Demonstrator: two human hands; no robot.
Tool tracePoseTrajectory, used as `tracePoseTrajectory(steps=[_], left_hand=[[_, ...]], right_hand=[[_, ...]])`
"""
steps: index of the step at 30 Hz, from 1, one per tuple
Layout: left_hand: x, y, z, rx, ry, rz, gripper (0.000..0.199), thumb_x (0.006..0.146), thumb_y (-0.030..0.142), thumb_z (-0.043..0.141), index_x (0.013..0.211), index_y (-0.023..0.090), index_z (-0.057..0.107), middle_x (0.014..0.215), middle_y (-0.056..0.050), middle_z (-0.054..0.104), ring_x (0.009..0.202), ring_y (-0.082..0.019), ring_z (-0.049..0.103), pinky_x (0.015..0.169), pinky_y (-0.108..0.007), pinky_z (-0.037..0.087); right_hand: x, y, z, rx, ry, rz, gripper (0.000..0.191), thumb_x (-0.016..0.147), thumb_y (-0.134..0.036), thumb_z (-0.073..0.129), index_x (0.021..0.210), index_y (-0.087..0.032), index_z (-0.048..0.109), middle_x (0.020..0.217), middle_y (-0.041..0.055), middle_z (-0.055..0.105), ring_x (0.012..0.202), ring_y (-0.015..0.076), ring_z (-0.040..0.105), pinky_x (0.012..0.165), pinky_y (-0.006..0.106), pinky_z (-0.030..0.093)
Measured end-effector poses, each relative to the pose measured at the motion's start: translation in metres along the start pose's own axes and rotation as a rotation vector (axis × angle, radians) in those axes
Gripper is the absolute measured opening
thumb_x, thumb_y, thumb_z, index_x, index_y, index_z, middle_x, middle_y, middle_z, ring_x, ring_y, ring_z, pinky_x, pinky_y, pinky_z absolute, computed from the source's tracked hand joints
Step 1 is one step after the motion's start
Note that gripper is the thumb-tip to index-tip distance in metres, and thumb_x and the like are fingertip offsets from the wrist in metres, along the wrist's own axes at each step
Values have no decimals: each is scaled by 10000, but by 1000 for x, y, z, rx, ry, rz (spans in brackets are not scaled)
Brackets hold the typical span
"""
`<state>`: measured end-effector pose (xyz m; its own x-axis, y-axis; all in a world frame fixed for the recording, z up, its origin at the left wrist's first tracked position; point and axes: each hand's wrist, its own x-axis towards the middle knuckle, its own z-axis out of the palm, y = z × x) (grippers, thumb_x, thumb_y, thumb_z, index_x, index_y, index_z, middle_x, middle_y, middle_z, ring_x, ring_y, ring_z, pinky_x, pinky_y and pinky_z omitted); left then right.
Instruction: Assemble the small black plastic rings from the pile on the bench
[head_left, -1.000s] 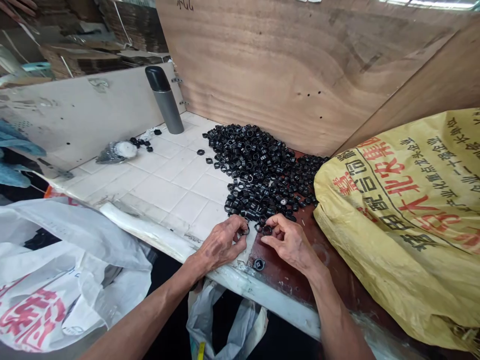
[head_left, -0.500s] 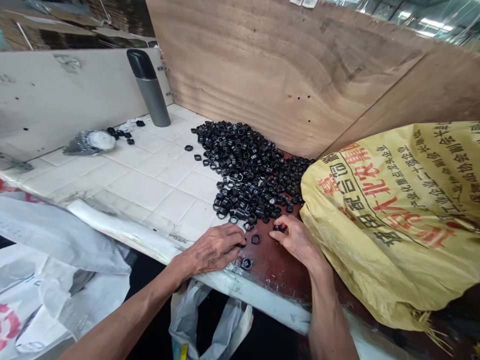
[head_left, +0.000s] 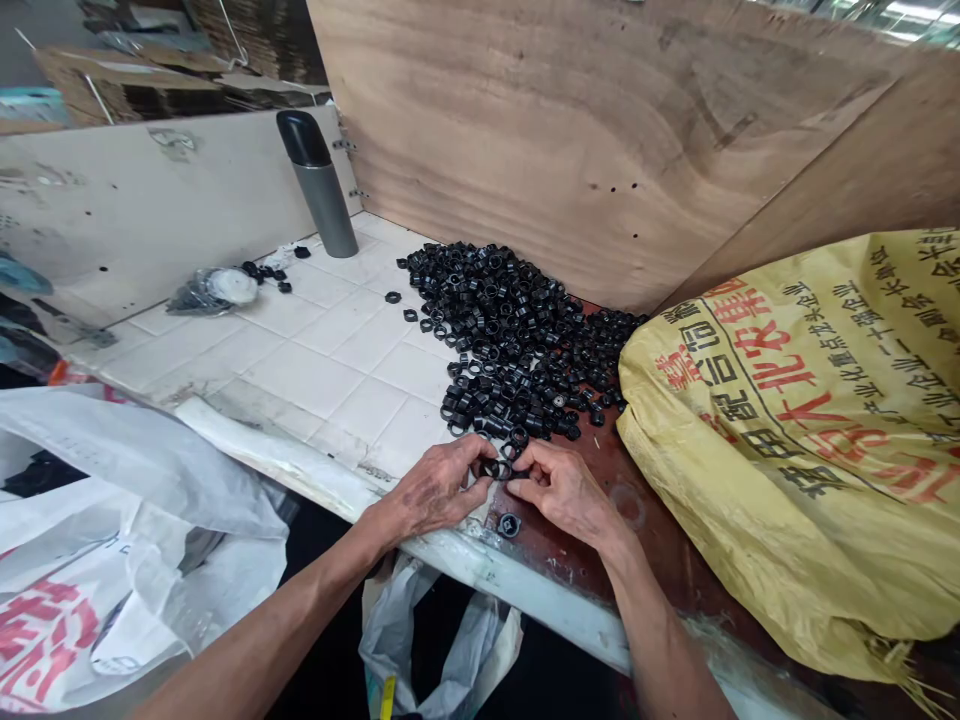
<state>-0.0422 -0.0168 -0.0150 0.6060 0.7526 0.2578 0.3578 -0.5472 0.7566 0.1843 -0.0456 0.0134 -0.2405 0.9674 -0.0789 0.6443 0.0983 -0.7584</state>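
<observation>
At the near edge of the bench, my left hand (head_left: 439, 485) is closed, thumb and fingers pinching a black plastic ring (head_left: 492, 468). Close by on the right, my right hand (head_left: 564, 490) pinches a small black piece against or beside that ring; fingertips cover most of it. A large heap of black plastic rings and caps (head_left: 502, 320) spreads just beyond both hands. One round black cap (head_left: 508, 525) with a cross-shaped inside lies alone below my fingers.
A grey flask (head_left: 324, 190) stands at the back left, near a clear plastic bag (head_left: 214, 290) and a few black pieces. A yellow woven sack (head_left: 780, 420) fills the right side. Wooden panels (head_left: 585, 140) wall the back; white bags (head_left: 135, 540) hang at left.
My right hand has moved left to meet my left hand, bringing its black piece along. The loose ring that lay between the hands is now at the fingertips. The view has shifted slightly.
</observation>
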Motion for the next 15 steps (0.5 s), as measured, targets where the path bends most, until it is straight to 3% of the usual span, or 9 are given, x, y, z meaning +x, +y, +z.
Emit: tracePoseTrajectory(steps=[2, 6, 13, 15], left_hand=[[0, 0, 0, -50, 44, -82, 326, 841, 143, 579, 1152, 217, 516, 878, 10, 628, 702, -126, 613, 709, -264, 518], [1, 0, 0, -119, 80, -97, 334, 827, 119, 579, 1146, 201, 523, 995, -18, 644, 749, -115, 626, 745, -265, 535], [0, 5, -1, -238, 104, -112, 340, 807, 133, 624, 1131, 194, 540, 1033, -30, 656, 824, -133, 668, 756, -271, 581], [-2, 5, -1, -283, 123, -133, 334, 810, 140, 634, 1127, 197, 545, 1038, -30, 664, 901, -151, 680, 811, -288, 590]], right_hand=[[4, 1, 8, 97, 105, 4, 79, 794, -227, 688, 845, -203, 633, 744, -26, 615, 635, 127, 549, 593, 239, 415], [6, 1, 14, 350, 208, 15, 126, 790, -282, 718, 848, -199, 643, 911, 24, 692, 762, 162, 635, 688, 266, 495], [4, -5, 27, 469, 196, -119, 78, 812, -233, 702, 859, -204, 647, 1011, 47, 710, 936, 196, 668, 820, 303, 529], [4, -6, 30, 422, 219, -115, 93, 819, -227, 698, 902, -206, 662, 970, 41, 714, 873, 184, 672, 787, 294, 533]])
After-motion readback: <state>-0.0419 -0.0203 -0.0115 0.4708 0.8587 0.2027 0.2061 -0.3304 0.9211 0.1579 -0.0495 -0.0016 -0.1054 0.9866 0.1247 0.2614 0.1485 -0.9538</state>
